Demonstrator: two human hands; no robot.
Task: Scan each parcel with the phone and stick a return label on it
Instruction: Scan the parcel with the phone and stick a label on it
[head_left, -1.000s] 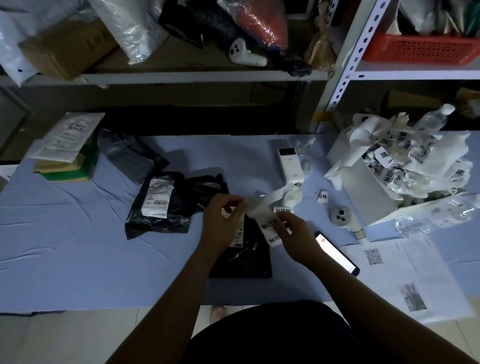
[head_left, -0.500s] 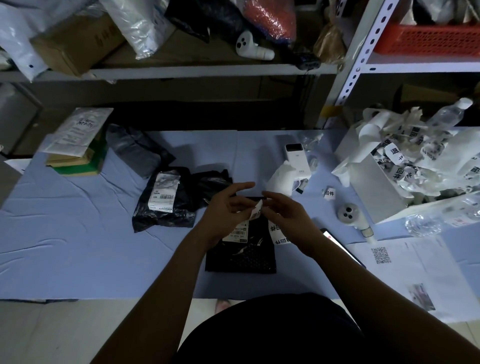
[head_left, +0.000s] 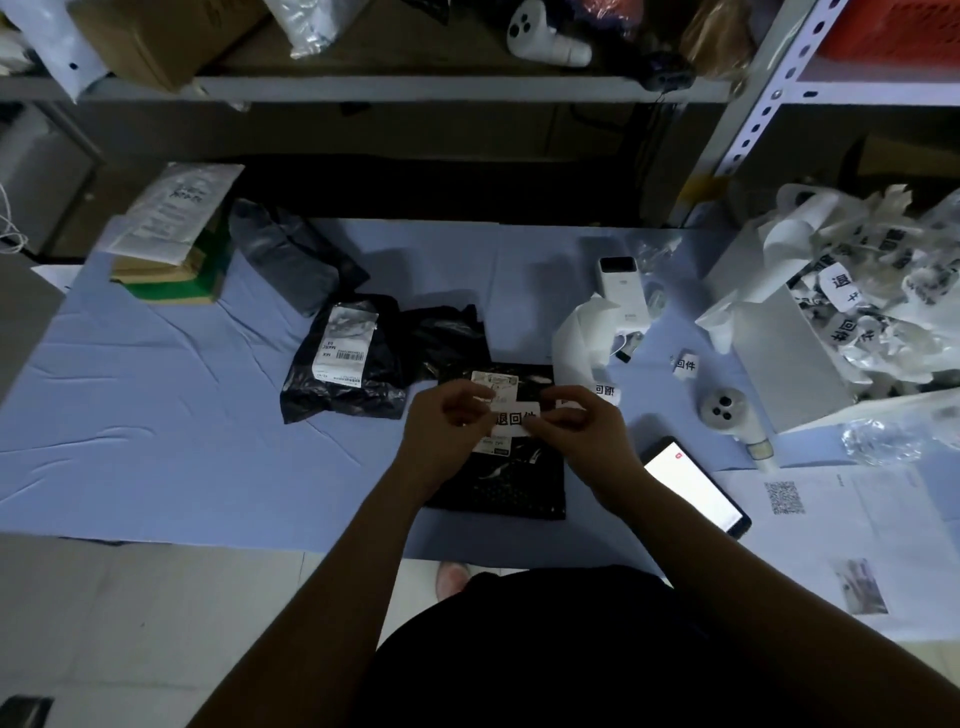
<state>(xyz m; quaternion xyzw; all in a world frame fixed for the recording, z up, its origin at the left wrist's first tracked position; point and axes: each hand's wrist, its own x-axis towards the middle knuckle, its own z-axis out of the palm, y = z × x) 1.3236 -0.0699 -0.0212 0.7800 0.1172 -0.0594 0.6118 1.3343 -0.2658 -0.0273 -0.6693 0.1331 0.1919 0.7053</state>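
Your left hand (head_left: 447, 421) and right hand (head_left: 587, 431) meet at frame centre. The fingers and thumb of each are curled and pinch opposite ends of a white return label (head_left: 514, 418) with black print. The label sits over the upper part of a flat black parcel (head_left: 509, 483) lying on the blue table cover (head_left: 156, 415). I cannot tell whether the label touches the parcel's own white sticker.

Surroundings: the phone (head_left: 693, 486) lies face up, screen lit, just right of your right wrist and partly on a printed sheet (head_left: 831, 519) that carries a QR code. A second black parcel (head_left: 348, 369) with a barcode sticker lies left of centre, touching the far left corner of the one under your hands. A grey bag (head_left: 291, 254) lies beyond it. A curled white paper strip (head_left: 582, 338) rises just beyond your right hand, against a white power bank (head_left: 621, 291). Two loose labels (head_left: 684, 364) lie near it. A round-headed white device (head_left: 727, 415) lies between the phone and the box. Nothing blocks the parcel except your own hands.

Containers: a white box (head_left: 779, 353) at right is heaped with crumpled printed label scraps (head_left: 883, 301), which spill over its rim. A clear plastic bottle (head_left: 883, 441) lies beside it. At upper left, a white mailer (head_left: 182, 208) tops a stack of flat boxes (head_left: 171, 275).
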